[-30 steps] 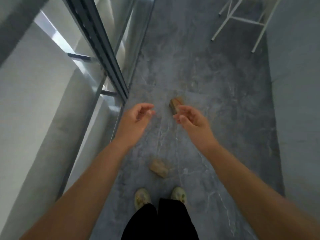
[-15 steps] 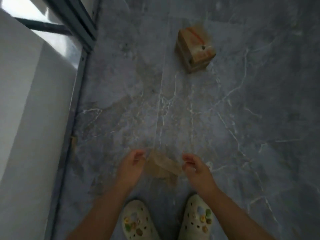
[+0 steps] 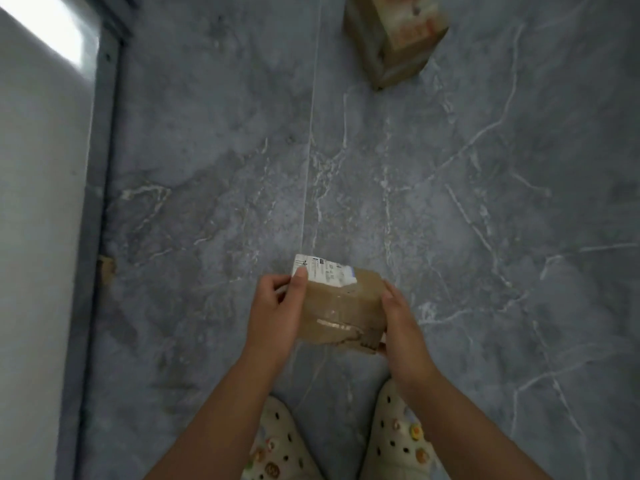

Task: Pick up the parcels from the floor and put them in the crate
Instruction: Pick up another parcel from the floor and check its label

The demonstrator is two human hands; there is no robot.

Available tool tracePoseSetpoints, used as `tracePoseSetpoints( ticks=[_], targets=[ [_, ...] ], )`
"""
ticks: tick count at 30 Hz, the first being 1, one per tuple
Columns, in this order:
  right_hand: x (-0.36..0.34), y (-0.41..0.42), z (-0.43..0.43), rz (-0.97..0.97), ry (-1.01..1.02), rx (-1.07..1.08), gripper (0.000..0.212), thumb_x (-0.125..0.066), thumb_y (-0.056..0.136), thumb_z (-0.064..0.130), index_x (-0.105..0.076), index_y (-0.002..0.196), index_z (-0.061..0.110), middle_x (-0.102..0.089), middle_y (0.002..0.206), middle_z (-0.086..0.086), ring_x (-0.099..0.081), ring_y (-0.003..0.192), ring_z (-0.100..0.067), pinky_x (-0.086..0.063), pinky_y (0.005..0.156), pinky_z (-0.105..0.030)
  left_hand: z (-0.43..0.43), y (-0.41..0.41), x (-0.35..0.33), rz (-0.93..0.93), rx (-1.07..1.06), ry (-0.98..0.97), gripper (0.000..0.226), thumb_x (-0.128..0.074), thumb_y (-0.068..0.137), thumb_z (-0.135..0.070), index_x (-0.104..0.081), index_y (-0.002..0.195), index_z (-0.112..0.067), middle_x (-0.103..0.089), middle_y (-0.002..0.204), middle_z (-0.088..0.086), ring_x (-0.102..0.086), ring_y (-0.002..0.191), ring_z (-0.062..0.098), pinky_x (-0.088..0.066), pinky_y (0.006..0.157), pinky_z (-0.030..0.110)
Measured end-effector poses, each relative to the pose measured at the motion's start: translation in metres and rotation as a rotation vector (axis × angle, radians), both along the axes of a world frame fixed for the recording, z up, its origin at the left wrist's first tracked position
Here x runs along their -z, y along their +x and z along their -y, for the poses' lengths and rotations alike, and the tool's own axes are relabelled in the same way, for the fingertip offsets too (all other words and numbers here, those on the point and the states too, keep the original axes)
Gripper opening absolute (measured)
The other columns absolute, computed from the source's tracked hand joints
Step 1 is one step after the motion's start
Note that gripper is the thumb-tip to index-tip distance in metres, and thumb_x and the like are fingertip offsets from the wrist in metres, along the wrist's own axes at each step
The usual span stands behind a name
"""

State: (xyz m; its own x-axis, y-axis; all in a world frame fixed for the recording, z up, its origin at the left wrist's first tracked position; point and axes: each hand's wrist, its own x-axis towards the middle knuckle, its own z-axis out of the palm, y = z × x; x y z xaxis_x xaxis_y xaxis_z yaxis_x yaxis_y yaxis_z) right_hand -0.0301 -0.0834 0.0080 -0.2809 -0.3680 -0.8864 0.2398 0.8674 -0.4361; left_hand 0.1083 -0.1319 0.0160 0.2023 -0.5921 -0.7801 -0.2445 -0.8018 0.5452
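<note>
Starting nearest the wearer, a pair of pale clogs (image 3: 277, 441) stands just behind the brown parcel (image 3: 341, 310), which is held above the grey marble floor (image 3: 485, 202). The left hand (image 3: 277, 313) clasps the parcel's left end, its thumb lying on a corner of the white label (image 3: 329, 273). The right hand (image 3: 401, 323) curls round the right end, so both hands are closed on it and it is shared between them.

The parcel looks light and somewhat soft. Its wrapping is rumpled at the near right corner, so it would likely give under a hard squeeze. A glossy strip of tape (image 3: 337, 325) across the top could be slippery, which makes the two short ends the better hold. Its long axis runs left to right between the hands, and the labelled edge faces away from the wearer.

Well beyond the brown parcel and a little to its right, a second parcel (image 3: 394, 39) sits on the floor, blurred, with one corner pointing back toward the wearer. A metal frame (image 3: 100, 202) runs along the floor far to the held parcel's left. No crate is in view.
</note>
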Motion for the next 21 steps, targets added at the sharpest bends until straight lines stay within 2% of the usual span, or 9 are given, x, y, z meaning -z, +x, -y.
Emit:
tracePoseSetpoints(
  ticks=[3, 6, 8, 10, 11, 14, 17, 19, 21],
  targets=[
    [-0.070, -0.014, 0.038, -0.027, -0.217, 0.017, 0.033, -0.040, 0.097, 0.023, -0.048, 0.126, 0.036, -0.057, 0.121, 0.012, -0.056, 0.110, -0.009, -0.049, 0.094, -0.039, 0.038, -0.011, -0.069, -0.013, 0.000, -0.102, 0.024, -0.056, 0.091, -0.034, -0.048, 0.104, -0.015, -0.054, 0.089, -0.014, -0.052, 0.078, -0.004, -0.041, 0.052, 0.001],
    [-0.158, -0.024, 0.086, -0.077, -0.438, 0.051, 0.037, -0.045, 0.091, 0.011, -0.048, 0.117, 0.038, -0.056, 0.121, 0.012, -0.056, 0.106, -0.007, -0.048, 0.076, -0.027, 0.082, -0.023, -0.160, -0.068, 0.060, -0.307, 0.028, -0.058, 0.091, -0.020, -0.041, 0.114, -0.019, -0.049, 0.097, -0.022, -0.054, 0.081, -0.012, -0.039, 0.060, -0.004],
    [-0.226, -0.033, 0.116, -0.079, -0.560, 0.086, 0.048, -0.055, 0.075, 0.025, -0.043, 0.118, 0.043, -0.052, 0.128, 0.011, -0.054, 0.113, -0.010, -0.049, 0.084, -0.033, 0.112, -0.029, -0.229, -0.126, 0.099, -0.437, 0.033, -0.057, 0.092, -0.016, -0.041, 0.121, -0.022, -0.052, 0.103, -0.023, -0.055, 0.082, -0.020, -0.040, 0.065, -0.004],
    [-0.298, -0.043, 0.141, -0.033, -0.655, 0.093, 0.067, -0.055, 0.058, 0.039, -0.041, 0.122, 0.048, -0.047, 0.135, 0.010, -0.051, 0.121, -0.014, -0.047, 0.096, -0.043, 0.136, -0.032, -0.305, -0.178, 0.114, -0.567, 0.038, -0.057, 0.091, -0.014, -0.044, 0.126, -0.023, -0.057, 0.112, -0.019, -0.056, 0.084, -0.023, -0.042, 0.067, -0.001],
    [-0.336, -0.048, 0.151, -0.013, -0.695, 0.083, 0.070, -0.055, 0.056, 0.042, -0.043, 0.124, 0.046, -0.050, 0.134, 0.010, -0.053, 0.119, -0.015, -0.047, 0.096, -0.043, 0.144, -0.033, -0.344, -0.204, 0.116, -0.621, 0.041, -0.056, 0.091, -0.014, -0.042, 0.128, -0.025, -0.056, 0.115, -0.020, -0.056, 0.086, -0.024, -0.043, 0.068, -0.001],
    [-0.448, -0.059, 0.169, -0.020, -0.828, 0.039, 0.062, -0.062, 0.064, 0.041, -0.049, 0.124, 0.031, -0.065, 0.113, 0.008, -0.064, 0.099, -0.007, -0.054, 0.079, -0.031, 0.149, -0.036, -0.460, -0.292, 0.148, -0.726, 0.054, -0.052, 0.093, -0.018, -0.028, 0.134, -0.042, -0.049, 0.116, -0.032, -0.050, 0.093, -0.029, -0.039, 0.071, -0.005],
    [-0.557, -0.063, 0.176, -0.065, -0.939, 0.023, 0.038, -0.057, 0.088, 0.016, -0.049, 0.124, 0.021, -0.064, 0.105, 0.009, -0.064, 0.081, 0.009, -0.049, 0.064, -0.009, 0.144, -0.039, -0.561, -0.349, 0.169, -0.824, 0.055, -0.050, 0.094, -0.015, -0.027, 0.132, -0.048, -0.050, 0.117, -0.035, -0.051, 0.098, -0.027, -0.039, 0.074, -0.004],
    [-0.613, -0.060, 0.184, -0.086, -0.989, 0.012, 0.039, -0.056, 0.090, 0.015, -0.048, 0.128, 0.020, -0.063, 0.113, 0.005, -0.063, 0.084, 0.011, -0.047, 0.065, -0.007, 0.143, -0.042, -0.613, -0.358, 0.175, -0.867, 0.057, -0.048, 0.095, -0.017, -0.022, 0.135, -0.047, -0.045, 0.121, -0.035, -0.047, 0.096, -0.032, -0.038, 0.074, -0.006],
    [-0.683, -0.054, 0.186, -0.099, -1.043, 0.003, 0.045, -0.063, 0.086, 0.027, -0.050, 0.129, 0.025, -0.061, 0.122, 0.002, -0.062, 0.100, 0.001, -0.052, 0.079, -0.017, 0.142, -0.044, -0.679, -0.364, 0.196, -0.910, 0.060, -0.046, 0.095, -0.024, -0.014, 0.141, -0.047, -0.041, 0.131, -0.030, -0.042, 0.105, -0.031, -0.037, 0.079, -0.007]
  ],
)
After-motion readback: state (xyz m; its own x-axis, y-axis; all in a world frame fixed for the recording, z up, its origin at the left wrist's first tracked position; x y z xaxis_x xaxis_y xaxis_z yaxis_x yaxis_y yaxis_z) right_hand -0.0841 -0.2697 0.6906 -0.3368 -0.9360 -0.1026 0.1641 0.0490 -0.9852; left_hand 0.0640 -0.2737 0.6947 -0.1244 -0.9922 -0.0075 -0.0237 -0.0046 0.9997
